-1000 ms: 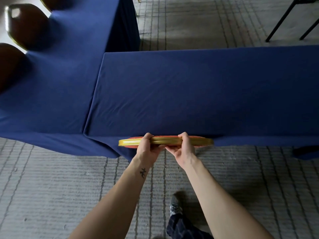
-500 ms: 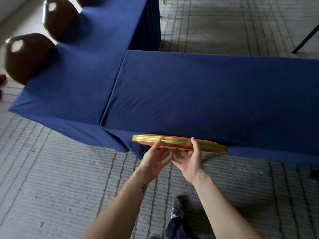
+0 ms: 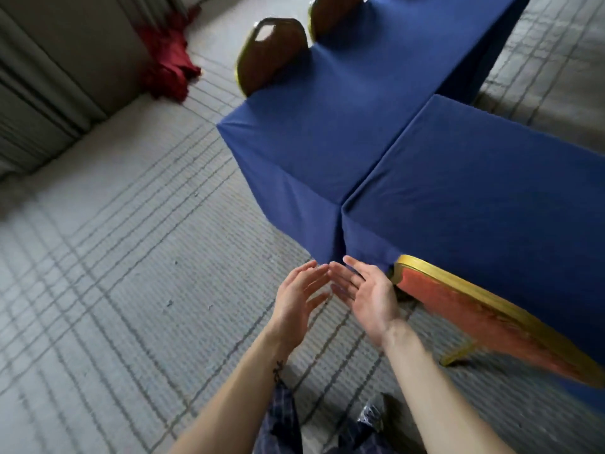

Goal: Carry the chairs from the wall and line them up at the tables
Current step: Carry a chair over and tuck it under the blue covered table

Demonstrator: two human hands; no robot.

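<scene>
A gold-framed chair with a red back (image 3: 484,317) stands pushed in at the near blue-clothed table (image 3: 484,191), at the lower right. My left hand (image 3: 299,301) and my right hand (image 3: 368,294) hover open just left of its back, fingers spread, touching nothing. A second blue-clothed table (image 3: 334,126) joins the first at a corner. Two brown-backed chairs with gold frames, one (image 3: 270,55) nearer and one (image 3: 330,14) farther, sit at that table's far side.
Grey striped carpet (image 3: 114,273) stretches to the left. A red cloth (image 3: 170,60) lies heaped by the grey wall panels (image 3: 42,93) at the top left. My legs in checked trousers and a shoe (image 3: 371,417) show at the bottom.
Both hands have let go of the red chair's back and drawn away to its left. The view has swung left, so the chair and tables now lie to the right.
</scene>
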